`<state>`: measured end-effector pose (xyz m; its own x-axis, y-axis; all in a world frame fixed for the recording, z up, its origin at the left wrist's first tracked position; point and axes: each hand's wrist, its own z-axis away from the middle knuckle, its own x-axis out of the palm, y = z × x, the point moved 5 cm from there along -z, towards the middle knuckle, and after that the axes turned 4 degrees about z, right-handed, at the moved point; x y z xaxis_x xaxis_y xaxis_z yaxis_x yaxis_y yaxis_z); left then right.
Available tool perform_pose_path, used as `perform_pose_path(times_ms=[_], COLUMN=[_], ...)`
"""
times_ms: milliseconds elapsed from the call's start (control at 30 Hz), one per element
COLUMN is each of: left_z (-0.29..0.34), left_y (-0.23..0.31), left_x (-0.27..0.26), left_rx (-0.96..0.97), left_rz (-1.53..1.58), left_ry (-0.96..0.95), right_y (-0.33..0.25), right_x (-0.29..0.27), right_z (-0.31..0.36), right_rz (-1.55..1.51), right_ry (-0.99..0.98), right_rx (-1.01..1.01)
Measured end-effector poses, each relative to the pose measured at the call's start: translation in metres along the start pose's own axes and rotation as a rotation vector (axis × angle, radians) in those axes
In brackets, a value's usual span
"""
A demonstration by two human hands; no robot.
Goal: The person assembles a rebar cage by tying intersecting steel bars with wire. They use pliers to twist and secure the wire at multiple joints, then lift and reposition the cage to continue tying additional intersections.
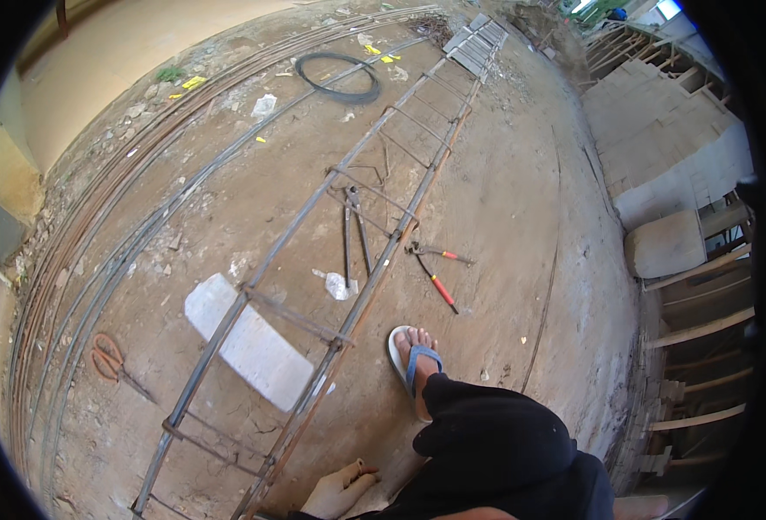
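My left hand (339, 490) is low in the picture, beside the near end of a long steel rebar cage (365, 297). Its fingers are bent and drawn together, and a small reddish-brown bit shows at their tips; I cannot make out what it is. At the lower right edge is a skin-toned patch (640, 506), and I cannot tell whether it belongs to my right hand. The cage has long bars joined by thin cross ties. Long-handled cutters (353, 230) lie inside its outline. Red-handled pincers (435, 270) rest just right of it.
A pale flat slab (253, 342) lies under the cage. Orange-handled shears (108, 358) lie on the dirt to the left. Long rods (131, 225) curve along the left wall, near a coil of dark wire (338, 94). Boards and timbers (669, 139) stand on the right. My sandalled foot (416, 355) is beside the cage.
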<state>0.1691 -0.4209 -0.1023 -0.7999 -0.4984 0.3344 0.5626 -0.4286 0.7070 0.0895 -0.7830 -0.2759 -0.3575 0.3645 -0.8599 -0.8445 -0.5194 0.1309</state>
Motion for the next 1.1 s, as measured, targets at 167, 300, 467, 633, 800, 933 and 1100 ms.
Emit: perform_pose_path(times_ms=[167,300,467,633,800,933,1100], left_z=[0.012,0.019,-0.023,-0.125,-0.167,-0.167,-0.171], left_y=[0.110,0.205,0.322,0.406,0.396,0.385,0.383], left_x=[-0.006,-0.024,-0.034,-0.084,-0.109,-0.121,-0.123], left_rx=[0.243,0.666,1.022,0.602,0.149,0.090,0.030], left_rz=[0.139,-0.107,-0.827,-1.499,-1.162,-1.130,-1.281], left_ry=[0.060,0.225,0.673,0.968,0.881,0.876,0.756], right_y=[0.088,0.145,-0.008,-0.192,-0.317,-0.388,-0.422], right_x=[-0.048,-0.177,-0.320,-0.348,-0.379,-0.399,-0.436], right_z=[0.007,-0.054,-0.246,-0.348,-0.380,-0.420,-0.454], right_rz=[0.255,0.596,0.216,-0.335,-0.540,-0.390,-0.183], right_ry=[-0.297,-0.340,0.465,0.545,0.897,0.896,0.905], right_rx=[-0.029,0.032,-0.383,-0.731,-0.945,-0.889,-0.680])
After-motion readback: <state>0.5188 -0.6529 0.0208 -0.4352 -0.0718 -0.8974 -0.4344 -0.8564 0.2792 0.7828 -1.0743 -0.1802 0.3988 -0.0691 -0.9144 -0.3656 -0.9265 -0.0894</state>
